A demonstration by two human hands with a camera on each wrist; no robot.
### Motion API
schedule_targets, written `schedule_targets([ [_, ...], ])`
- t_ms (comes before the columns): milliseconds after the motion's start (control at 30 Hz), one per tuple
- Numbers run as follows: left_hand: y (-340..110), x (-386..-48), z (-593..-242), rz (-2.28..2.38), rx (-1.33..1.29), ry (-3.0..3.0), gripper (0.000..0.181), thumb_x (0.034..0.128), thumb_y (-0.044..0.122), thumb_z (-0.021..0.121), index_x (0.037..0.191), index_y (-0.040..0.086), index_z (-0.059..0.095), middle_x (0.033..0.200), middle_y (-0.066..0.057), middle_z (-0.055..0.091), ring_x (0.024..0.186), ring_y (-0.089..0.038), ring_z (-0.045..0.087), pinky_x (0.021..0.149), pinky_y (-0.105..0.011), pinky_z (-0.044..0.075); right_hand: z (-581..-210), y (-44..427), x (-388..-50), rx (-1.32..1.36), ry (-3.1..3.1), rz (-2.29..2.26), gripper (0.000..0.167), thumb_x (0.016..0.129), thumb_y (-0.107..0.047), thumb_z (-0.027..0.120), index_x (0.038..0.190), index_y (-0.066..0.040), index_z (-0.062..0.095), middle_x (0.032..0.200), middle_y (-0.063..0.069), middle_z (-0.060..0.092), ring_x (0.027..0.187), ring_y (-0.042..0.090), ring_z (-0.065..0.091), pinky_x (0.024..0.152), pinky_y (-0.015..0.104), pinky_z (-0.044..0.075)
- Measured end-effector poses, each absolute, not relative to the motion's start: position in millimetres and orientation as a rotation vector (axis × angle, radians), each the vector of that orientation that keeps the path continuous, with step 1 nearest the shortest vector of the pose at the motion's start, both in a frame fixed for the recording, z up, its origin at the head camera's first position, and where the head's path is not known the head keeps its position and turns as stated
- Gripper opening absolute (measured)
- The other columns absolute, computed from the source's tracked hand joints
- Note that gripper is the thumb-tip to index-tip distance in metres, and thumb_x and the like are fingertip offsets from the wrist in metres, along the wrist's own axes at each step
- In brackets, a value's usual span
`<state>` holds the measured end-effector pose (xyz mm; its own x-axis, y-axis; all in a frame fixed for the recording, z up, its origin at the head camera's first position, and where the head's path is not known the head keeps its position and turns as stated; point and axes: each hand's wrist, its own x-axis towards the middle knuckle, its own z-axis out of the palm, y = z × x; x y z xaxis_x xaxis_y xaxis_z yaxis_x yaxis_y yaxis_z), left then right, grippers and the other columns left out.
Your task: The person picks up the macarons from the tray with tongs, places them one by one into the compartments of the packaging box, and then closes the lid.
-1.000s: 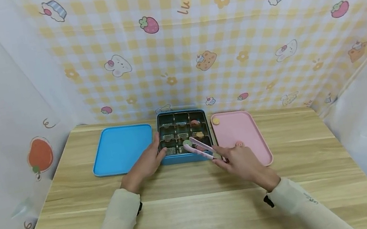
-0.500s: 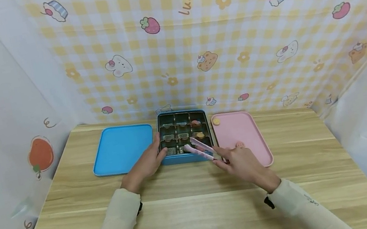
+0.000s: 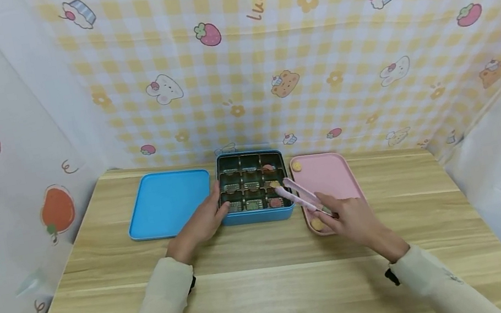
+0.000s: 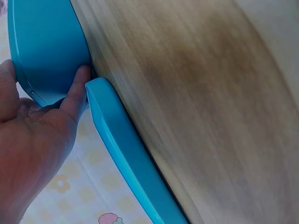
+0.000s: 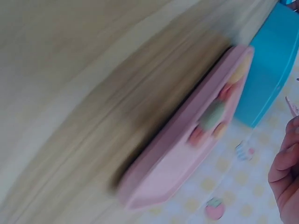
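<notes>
In the head view my left hand (image 3: 199, 222) rests against the left side of the blue box (image 3: 258, 215), fingers extended. The left wrist view has that hand (image 4: 42, 135) with its fingers touching the box wall (image 4: 49, 46). My right hand (image 3: 354, 219) grips pink tongs (image 3: 305, 200), their tips apart by the box's right rim with nothing visible between them. A green piece (image 3: 254, 204) lies in the front middle compartment and a pinkish piece (image 3: 276, 203) in the front right one. Behind that are a yellow piece (image 3: 274, 184) and, farther back, a red piece (image 3: 268, 168).
A pink tray (image 3: 328, 170) stands right of the box, with a yellow piece (image 3: 296, 167) at its back left and another (image 3: 316, 223) near its front. Several pieces, one green (image 5: 212, 114), show in the right wrist view. A blue tray (image 3: 168, 202) lies to the left.
The green piece, between the tong tips a second ago, lies in the front middle compartment. My right hand has drawn the tongs to the right. The left hand remains at the box.
</notes>
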<state>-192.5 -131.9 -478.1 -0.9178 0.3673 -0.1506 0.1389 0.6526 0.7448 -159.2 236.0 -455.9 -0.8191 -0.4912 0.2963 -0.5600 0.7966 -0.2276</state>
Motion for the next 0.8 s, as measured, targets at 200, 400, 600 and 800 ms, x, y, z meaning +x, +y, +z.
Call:
schedule_targets([
  [200, -131, -192, -478, 1.129, 0.396, 2.581, 0.073, 0.1094, 0.031, 0.037, 0.158, 0.004, -0.01, 0.166, -0.017, -0.002, 0.152, -0.037, 0.01, 0.121, -0.055, 0.018, -463, 267, -156, 0.843, -2.716, 0.418, 0.043, 0.088, -0.023, 0.075, 0.128, -0.008, 0.067, 0.054, -0.017, 0.04, 0.045, -0.005, 0.029, 0.042, 0.017, 0.026],
  [400, -131, -192, -479, 1.128, 0.396, 2.585, 0.073, 0.1095, 0.031, 0.037, 0.158, 0.004, -0.01, 0.166, -0.018, -0.002, 0.152, -0.037, 0.009, 0.121, -0.055, 0.018, -468, 291, -151, 0.894, -2.697, 0.333, 0.042, 0.085, -0.024, 0.076, 0.124, -0.009, 0.07, 0.053, -0.019, 0.039, 0.045, -0.006, 0.028, 0.043, 0.017, 0.026],
  [600, -130, -193, -480, 1.125, 0.404, 2.583, 0.073, 0.1094, 0.032, 0.037, 0.158, 0.004, -0.009, 0.166, -0.018, 0.0, 0.151, -0.037, 0.011, 0.12, -0.055, 0.019, -475, 309, -145, 0.875, -2.746, 0.284, 0.043, 0.083, -0.025, 0.078, 0.122, -0.007, 0.071, 0.051, -0.018, 0.037, 0.044, -0.005, 0.025, 0.043, 0.017, 0.025],
  [800, -132, -194, -481, 1.119, 0.404, 2.588, 0.073, 0.1094, 0.031, 0.037, 0.158, 0.004, -0.01, 0.165, -0.018, 0.0, 0.151, -0.037, 0.012, 0.12, -0.055, 0.019, -477, 317, -142, 0.845, -2.82, 0.249, 0.043, 0.084, -0.029, 0.077, 0.122, -0.009, 0.071, 0.05, -0.017, 0.028, 0.045, -0.001, 0.023, 0.044, 0.019, 0.023],
])
